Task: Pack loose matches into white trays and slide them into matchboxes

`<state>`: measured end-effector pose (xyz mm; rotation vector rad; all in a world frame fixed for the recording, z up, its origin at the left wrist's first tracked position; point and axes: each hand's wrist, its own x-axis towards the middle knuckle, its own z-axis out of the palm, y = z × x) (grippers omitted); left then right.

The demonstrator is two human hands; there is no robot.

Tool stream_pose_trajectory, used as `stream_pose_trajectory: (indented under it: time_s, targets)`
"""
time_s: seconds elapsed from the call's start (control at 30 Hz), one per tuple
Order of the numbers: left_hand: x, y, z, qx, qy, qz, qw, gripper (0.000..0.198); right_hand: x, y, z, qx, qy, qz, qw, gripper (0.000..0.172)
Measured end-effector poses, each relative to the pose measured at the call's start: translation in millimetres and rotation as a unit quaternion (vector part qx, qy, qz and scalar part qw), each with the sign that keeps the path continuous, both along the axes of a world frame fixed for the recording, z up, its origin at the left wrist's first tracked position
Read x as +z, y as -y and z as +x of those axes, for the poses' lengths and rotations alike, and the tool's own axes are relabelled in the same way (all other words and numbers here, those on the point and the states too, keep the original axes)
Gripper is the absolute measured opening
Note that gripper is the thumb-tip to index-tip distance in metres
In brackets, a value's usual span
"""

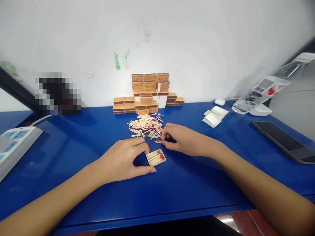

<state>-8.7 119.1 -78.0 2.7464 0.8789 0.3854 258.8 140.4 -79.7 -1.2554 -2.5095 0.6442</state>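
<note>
A small white matchbox tray (156,157) filled with red-tipped matches lies on the blue table (172,190). My left hand (125,160) curls round the tray's left end, thumb and forefinger pinching it. My right hand (183,139) rests just beyond the tray, fingers closed on a few matches (157,141) at the edge of a loose pile of matches (145,126).
Stacked orange matchboxes (147,93) stand against the white wall. White empty trays (214,116) lie at the right, with a tilted water bottle (261,91), a white earbud case (219,101) and a black phone (285,141). A power strip (12,144) sits at the left edge.
</note>
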Motion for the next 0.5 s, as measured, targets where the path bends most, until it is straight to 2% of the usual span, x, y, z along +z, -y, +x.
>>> stream_pose_trajectory:
  time_s: [0.17, 0.5]
  targets:
    - [0.1, 0.8, 0.9, 0.005, 0.002, 0.001, 1.000, 0.039, -0.8, -4.3, 7.1, 0.010, 0.000, -0.014, 1.000, 0.014]
    - [-0.7, 3.0, 3.2, 0.007, 0.008, -0.018, 1.000, 0.050, 6.1, -5.2, 13.2, -0.004, -0.027, 0.019, 0.999, 0.009]
